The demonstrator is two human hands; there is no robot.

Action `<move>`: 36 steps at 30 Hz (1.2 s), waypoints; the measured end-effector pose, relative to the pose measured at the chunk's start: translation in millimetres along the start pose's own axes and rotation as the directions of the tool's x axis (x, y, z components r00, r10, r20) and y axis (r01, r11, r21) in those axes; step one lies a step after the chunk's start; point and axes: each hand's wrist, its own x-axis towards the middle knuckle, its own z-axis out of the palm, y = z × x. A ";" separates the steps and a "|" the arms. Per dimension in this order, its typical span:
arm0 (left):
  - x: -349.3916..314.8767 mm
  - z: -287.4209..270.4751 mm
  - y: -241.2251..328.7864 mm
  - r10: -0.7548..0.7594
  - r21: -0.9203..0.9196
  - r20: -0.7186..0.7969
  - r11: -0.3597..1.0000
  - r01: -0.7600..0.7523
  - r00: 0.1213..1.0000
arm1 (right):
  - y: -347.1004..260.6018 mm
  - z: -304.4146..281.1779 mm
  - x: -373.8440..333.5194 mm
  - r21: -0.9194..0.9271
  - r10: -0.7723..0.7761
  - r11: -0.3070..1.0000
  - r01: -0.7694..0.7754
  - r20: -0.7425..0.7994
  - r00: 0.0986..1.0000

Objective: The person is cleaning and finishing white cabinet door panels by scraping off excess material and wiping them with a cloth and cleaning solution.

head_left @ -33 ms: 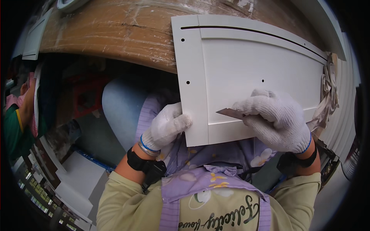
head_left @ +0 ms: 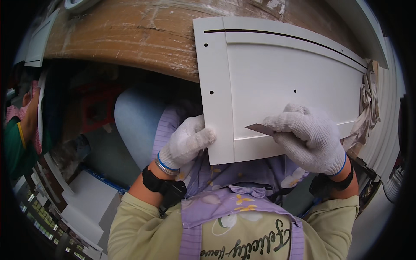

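A white panel (head_left: 277,69) with a raised frame, a long dark slot along its far edge and a few small holes lies tilted in front of me. Its near left corner is held by my left hand (head_left: 189,141), in a white knitted glove, the thumb on top and the other fingers hidden beneath. Above the panel's lower right part, my gloved right hand (head_left: 310,136) pinches a bare utility knife blade (head_left: 259,128). The blade's pointed tip faces left, over the near frame strip; whether it touches the surface I cannot tell.
A brown, scuffed work table (head_left: 125,37) bears the panel's far side. Crumpled beige cloth or paper (head_left: 368,104) lies at its right end, beside stacked white boards (head_left: 385,125). A red stool (head_left: 97,108) stands below on the left. At far left, another person's arm (head_left: 32,117) shows.
My right hand and the blade have shifted very slightly to the right. The left hand and the panel look nearly unmoved.
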 end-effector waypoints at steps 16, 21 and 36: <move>3.6 2.1 1.1 -0.008 -0.109 0.070 0.994 0.016 0.998 | 4.5 40.9 -8.4 -0.515 -0.099 0.855 0.063 -0.044 0.994; 4.8 6.5 2.9 -0.058 -0.098 -0.012 0.994 0.056 0.998 | 5.1 40.2 -11.2 -0.532 -0.121 0.838 0.120 0.032 0.992; 6.6 1.4 -0.9 0.046 -0.045 0.055 0.998 -0.043 0.997 | 8.3 35.6 -9.5 -0.483 -0.141 0.867 0.122 -0.003 0.990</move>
